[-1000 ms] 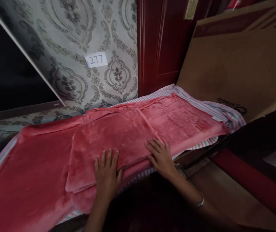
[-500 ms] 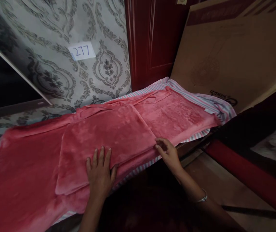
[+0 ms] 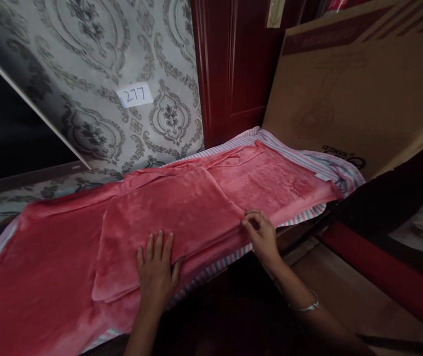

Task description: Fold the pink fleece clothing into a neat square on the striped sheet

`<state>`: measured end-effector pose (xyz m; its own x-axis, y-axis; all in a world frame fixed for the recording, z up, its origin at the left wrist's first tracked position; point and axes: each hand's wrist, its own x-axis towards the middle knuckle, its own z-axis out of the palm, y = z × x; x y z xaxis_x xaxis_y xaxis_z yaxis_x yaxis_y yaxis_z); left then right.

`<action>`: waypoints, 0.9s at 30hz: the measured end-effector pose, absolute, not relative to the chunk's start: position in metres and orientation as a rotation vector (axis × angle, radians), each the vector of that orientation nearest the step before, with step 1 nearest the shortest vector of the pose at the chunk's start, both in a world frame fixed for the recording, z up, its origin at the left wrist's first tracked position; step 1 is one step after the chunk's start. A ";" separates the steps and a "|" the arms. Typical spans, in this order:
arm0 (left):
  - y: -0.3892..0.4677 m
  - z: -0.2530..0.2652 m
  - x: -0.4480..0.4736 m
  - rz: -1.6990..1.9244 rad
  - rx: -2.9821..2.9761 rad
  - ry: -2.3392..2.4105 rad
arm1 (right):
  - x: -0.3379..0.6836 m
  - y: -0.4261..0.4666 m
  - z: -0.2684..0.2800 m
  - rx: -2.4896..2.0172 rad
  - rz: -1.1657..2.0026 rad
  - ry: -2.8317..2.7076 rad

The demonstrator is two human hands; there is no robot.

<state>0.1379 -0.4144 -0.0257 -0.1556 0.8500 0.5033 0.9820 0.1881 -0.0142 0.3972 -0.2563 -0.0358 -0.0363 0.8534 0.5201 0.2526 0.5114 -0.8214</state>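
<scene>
A pink plush cloth [image 3: 166,207], folded into a rectangle in its middle part, lies along a narrow surface over a striped cloth [image 3: 302,215]. My left hand [image 3: 158,269] rests flat on the front part of the fold, fingers spread and the thumb out to the right. At the fold's right front corner, my right hand [image 3: 261,235] pinches the edge of the plush between thumb and fingertips. A silvery bracelet [image 3: 309,302] circles the right wrist. Rumpled folds of the same plush run along the back side.
Behind are a patterned wall with a paper marked 277 [image 3: 134,94] and a dark red door [image 3: 233,64]. A large cardboard box [image 3: 330,89] stands at the right end. A black screen [image 3: 7,118] is at the left, a red bar [image 3: 378,272] at the lower right.
The view has shifted slightly, so the scene sits a little lower. My right hand still pinches the corner, its fingers curled a bit more. My left hand stays flat on the cloth.
</scene>
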 end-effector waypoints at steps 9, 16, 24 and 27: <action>-0.429 -0.020 0.125 -0.625 -1.864 -1.983 | 0.402 -0.246 -0.055 -1.000 0.821 -1.571; -0.471 -0.006 0.076 -1.121 -1.307 -2.227 | 0.412 -0.241 -0.053 -0.953 0.739 -1.674; -0.499 -0.008 0.053 -2.057 -0.695 -2.503 | 0.397 -0.235 -0.045 -0.906 0.503 -1.734; -0.501 -0.001 0.058 -2.132 -0.619 -2.543 | 0.394 -0.241 -0.039 -0.896 0.469 -1.730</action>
